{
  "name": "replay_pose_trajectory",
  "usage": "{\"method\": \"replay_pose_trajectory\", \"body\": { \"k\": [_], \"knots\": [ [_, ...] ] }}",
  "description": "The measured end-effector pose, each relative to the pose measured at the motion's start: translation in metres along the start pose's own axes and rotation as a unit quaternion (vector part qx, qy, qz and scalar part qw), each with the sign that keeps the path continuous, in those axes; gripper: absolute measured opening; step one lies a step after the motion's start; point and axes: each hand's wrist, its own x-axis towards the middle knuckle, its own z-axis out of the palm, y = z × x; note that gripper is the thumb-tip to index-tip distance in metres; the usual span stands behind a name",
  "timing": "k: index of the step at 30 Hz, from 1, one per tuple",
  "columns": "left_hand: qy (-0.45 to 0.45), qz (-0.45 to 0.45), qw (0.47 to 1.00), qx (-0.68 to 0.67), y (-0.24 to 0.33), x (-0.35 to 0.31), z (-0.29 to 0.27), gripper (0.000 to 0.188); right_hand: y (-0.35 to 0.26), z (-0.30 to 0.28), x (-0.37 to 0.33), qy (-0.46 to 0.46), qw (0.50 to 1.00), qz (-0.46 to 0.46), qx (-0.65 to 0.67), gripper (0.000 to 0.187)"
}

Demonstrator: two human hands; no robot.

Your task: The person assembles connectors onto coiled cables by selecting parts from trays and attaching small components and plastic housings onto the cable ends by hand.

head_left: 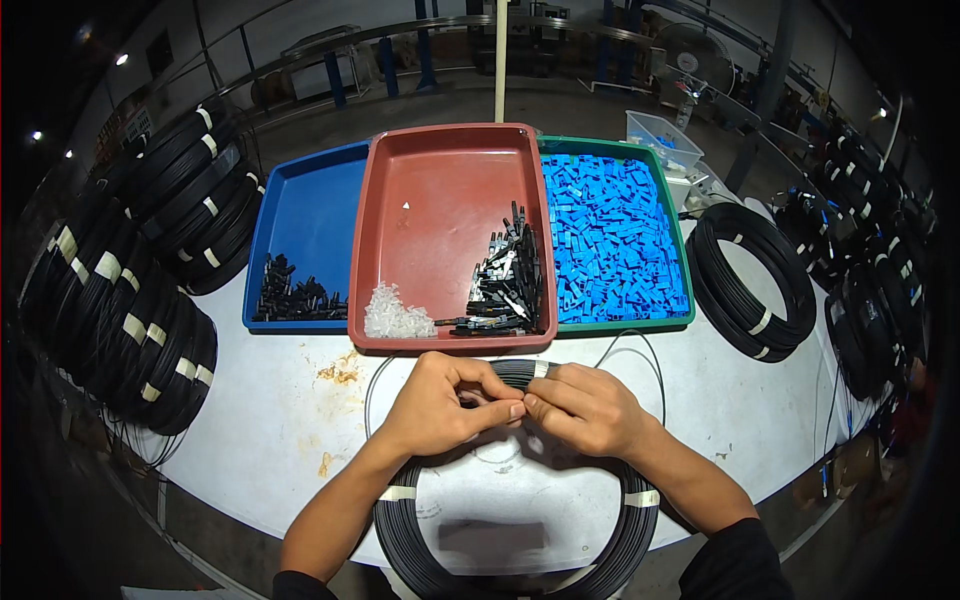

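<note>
My left hand [450, 405] and my right hand [590, 408] meet fingertip to fingertip over the far side of a black cable coil [395, 530] bound with pale tape. Both are closed in a pinch. Whatever sits between the fingertips is too small and covered to make out. Thin black cable arcs out beside each hand. Just beyond stands a red tray [430, 240] with small clear plastic pieces [395, 315] at its near left and black connector parts [505, 275] along its right.
Left of the red tray, a blue tray [315, 215] holds small black parts; right, a green tray [690, 290] holds many blue clips [610, 240]. Cable coils are stacked at the left [120, 310] and far right [870, 310]. Another coil [705, 270] lies by the green tray. A clear bin [665, 140] stands behind.
</note>
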Motion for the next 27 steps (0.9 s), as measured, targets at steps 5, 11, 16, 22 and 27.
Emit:
{"method": "replay_pose_trajectory", "body": {
  "k": [5, 11, 16, 22, 27],
  "knots": [
    [0.023, 0.422, 0.836, 0.350, -0.005, 0.006, 0.003, 0.009, -0.008, 0.004, -0.004, -0.018, 0.886, 0.367, 0.284, 0.008],
    [0.054, 0.416, 0.842, 0.339, -0.011, 0.004, 0.004, 0.012, 0.000, 0.009, -0.004, 0.016, 0.941, 0.242, 0.235, 0.010],
    [-0.011, 0.009, 1.000, -0.010, -0.004, 0.001, -0.003, 0.011, 0.002, 0.002, 0.001, 0.019, 0.998, -0.055, -0.020, 0.017],
    [0.035, 0.319, 0.922, 0.218, -0.011, 0.003, 0.003, 0.013, -0.005, 0.007, -0.004, 0.001, 0.969, 0.196, 0.152, 0.014],
    [0.041, 0.440, 0.806, 0.392, -0.010, 0.007, 0.003, 0.012, -0.006, 0.003, -0.001, -0.034, 0.887, 0.361, 0.285, 0.010]
  ]
}}
